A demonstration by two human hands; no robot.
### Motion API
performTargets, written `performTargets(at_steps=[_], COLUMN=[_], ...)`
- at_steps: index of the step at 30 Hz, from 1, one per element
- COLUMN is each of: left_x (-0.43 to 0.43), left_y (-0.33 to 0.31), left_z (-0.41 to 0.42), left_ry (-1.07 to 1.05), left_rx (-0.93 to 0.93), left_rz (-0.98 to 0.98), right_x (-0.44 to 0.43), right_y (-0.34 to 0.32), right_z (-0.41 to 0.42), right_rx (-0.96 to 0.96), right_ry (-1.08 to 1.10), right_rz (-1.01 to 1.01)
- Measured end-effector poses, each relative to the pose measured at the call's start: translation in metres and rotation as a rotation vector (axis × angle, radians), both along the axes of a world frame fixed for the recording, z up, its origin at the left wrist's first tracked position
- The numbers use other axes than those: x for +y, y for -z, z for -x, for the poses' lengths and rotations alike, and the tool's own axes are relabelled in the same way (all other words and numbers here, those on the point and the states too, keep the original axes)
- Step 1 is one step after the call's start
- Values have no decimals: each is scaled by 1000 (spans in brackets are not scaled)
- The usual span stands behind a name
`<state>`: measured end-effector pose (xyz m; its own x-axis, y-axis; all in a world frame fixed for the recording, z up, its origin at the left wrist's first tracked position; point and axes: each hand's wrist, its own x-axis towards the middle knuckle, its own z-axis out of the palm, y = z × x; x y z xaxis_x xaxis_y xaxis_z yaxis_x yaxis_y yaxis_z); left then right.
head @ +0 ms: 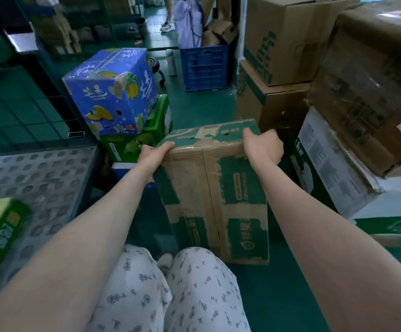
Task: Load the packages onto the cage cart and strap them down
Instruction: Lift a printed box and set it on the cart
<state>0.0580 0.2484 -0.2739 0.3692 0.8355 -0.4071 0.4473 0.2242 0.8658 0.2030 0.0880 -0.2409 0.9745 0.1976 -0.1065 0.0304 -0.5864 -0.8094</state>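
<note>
Left hand (155, 154) and right hand (263, 146) grasp the carton (214, 188) by its top corners, at 9 and 3 o'clock. Lift it level, then swing toward the cart deck (39, 178) at 9 o'clock.

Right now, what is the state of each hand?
Left hand: grips the top left edge of the green-and-brown box.
Right hand: grips the same box's top right corner.
</note>
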Motion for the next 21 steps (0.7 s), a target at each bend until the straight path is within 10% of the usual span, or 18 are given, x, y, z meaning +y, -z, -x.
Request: performTargets(at_steps=[21], left_x=[30], left_y=[-37], left_z=[179], left_ry=[-653], left_rx=[-335], left_rz=[97], right_x=[104], right_y=[-88], right_z=[165], right_rx=[-420], right_ry=[-610], right_rz=[-199])
